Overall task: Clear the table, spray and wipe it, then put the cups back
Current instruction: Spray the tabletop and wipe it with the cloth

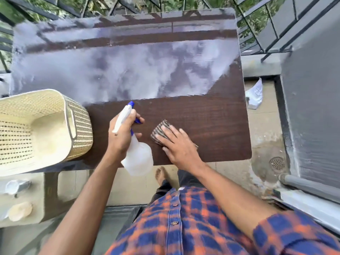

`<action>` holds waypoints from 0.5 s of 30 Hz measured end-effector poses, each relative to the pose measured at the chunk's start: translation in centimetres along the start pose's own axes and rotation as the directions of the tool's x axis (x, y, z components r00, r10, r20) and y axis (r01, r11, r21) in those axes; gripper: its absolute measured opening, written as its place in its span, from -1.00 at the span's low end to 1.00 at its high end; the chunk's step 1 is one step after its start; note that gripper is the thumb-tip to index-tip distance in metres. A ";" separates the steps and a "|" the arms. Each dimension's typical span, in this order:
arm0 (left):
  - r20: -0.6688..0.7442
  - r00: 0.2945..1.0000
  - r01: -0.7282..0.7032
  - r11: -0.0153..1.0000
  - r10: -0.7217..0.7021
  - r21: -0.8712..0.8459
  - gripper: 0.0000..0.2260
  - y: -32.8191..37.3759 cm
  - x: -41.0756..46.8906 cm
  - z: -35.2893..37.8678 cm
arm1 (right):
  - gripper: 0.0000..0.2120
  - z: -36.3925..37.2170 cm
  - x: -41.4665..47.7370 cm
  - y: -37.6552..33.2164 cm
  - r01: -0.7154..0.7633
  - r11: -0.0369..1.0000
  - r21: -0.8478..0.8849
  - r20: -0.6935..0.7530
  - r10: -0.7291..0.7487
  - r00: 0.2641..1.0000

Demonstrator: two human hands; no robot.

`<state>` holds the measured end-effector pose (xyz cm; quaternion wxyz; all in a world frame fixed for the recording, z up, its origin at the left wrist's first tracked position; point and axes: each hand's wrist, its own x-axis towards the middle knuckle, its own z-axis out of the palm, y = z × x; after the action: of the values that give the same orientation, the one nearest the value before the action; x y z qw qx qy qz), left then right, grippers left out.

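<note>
1. Nearest us, a person in a checked shirt (pixel 184 227) stands at the near edge of the dark wooden table (pixel 211 126).
2. The left hand (pixel 121 133) grips the spray bottle (pixel 138 155) round its neck, a finger at the blue trigger. The nozzle points out across the table, and the bottle's body hangs over the near edge.
3. Just beside it, the right hand (pixel 176 146) lies flat with fingers straight, pressing a folded striped cloth (pixel 161 131) onto the wood.
4. To the left, a cream woven basket (pixel 46 126) sits at the table's near corner. Below it, pale round shapes that may be the cups (pixel 13 186) rest on a low stand (pixel 47 199), too blurred for us to be sure.
5. Farther out, the table carries no cups. A pale sheen covers it, and we cannot tell whether that is spray or reflected sky.
6. We judge the spray-and-wipe step to be in hand. The next move calls for sweeping the cloth across the far half, then the basket's corner. The cups go back last.
</note>
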<state>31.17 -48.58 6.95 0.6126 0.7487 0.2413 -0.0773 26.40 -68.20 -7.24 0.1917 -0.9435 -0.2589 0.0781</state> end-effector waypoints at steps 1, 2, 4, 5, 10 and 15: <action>-0.003 1.000 -0.003 1.000 0.003 -0.003 -0.75 0.2 0.2 0.1 | -0.48 -0.5 -1.3 1.5 -0.030 1.000 -0.004 -0.027 0.030 0.999; -0.008 1.000 -0.004 1.000 0.004 -0.008 -0.76 0.4 0.5 0.1 | -0.48 -1.1 -2.5 3.5 -0.096 0.995 -0.019 -0.061 0.095 0.994; -0.017 1.000 -0.001 1.000 0.000 -0.020 -0.76 0.7 1.0 0.0 | -0.47 -2.7 -4.2 8.5 -0.311 0.950 -0.015 -0.139 0.306 0.942; -0.016 1.000 0.001 1.000 -0.001 -0.029 -0.76 0.8 1.2 0.0 | -0.47 -3.8 -4.3 11.0 -0.431 0.902 0.012 -0.181 0.426 0.887; -0.046 0.999 0.002 0.998 -0.004 -0.056 -0.77 1.4 1.7 -0.2 | -0.46 -7.0 2.6 16.4 -0.774 0.613 0.160 -0.298 0.778 0.554; -0.074 0.997 0.025 0.997 -0.031 -0.079 -0.77 1.4 1.6 -0.7 | -0.42 -5.2 11.3 8.2 -0.641 0.762 0.087 -0.204 0.644 0.738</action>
<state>33.08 -47.71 7.64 0.6306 0.7232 0.2775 -0.0480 41.12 -70.54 -6.32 0.1856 -0.9763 0.1055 0.0351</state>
